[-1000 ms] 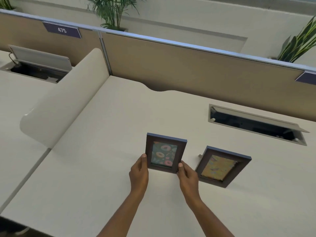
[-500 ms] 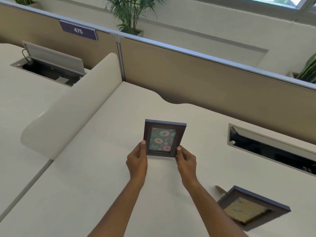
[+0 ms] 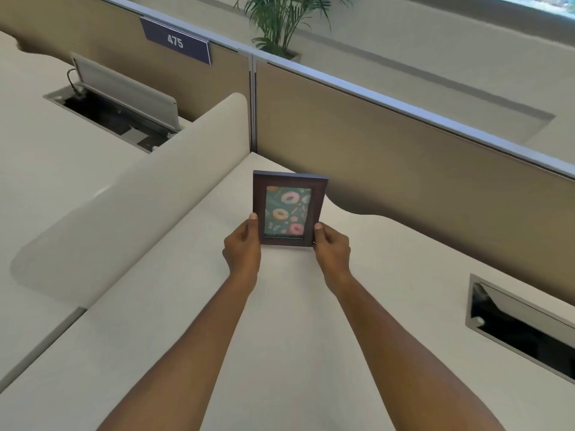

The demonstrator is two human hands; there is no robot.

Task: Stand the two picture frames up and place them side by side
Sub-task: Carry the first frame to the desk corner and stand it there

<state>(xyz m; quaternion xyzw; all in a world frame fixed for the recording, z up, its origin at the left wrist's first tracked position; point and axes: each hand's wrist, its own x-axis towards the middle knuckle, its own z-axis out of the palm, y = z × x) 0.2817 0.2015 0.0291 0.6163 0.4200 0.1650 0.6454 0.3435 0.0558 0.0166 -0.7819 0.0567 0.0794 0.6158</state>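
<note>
Picture frame (image 3: 289,209), one in view, stands upright with its doughnut print facing us, over the desk (image 3: 280,321) near the back corner. Our left hand (image 3: 242,248) and right hand (image 3: 331,250) pinch its lower edges, fingers closed on it. Around it: one curved divider (image 3: 124,194), one tan partition (image 3: 404,150), two cable hatches, one plant (image 3: 280,20).

Two bare forearms extend forward from the lower edge of the view, converging toward the middle. The left hand (image 3: 242,248) is closed on the lower left edge of a dark brown wooden picture frame with a doughnut print (image 3: 287,209), thumb lying up along its side. The right hand (image 3: 332,248) grips the lower right corner, thumb on the front face. Both wrists are roughly straight, palms facing each other.
</note>
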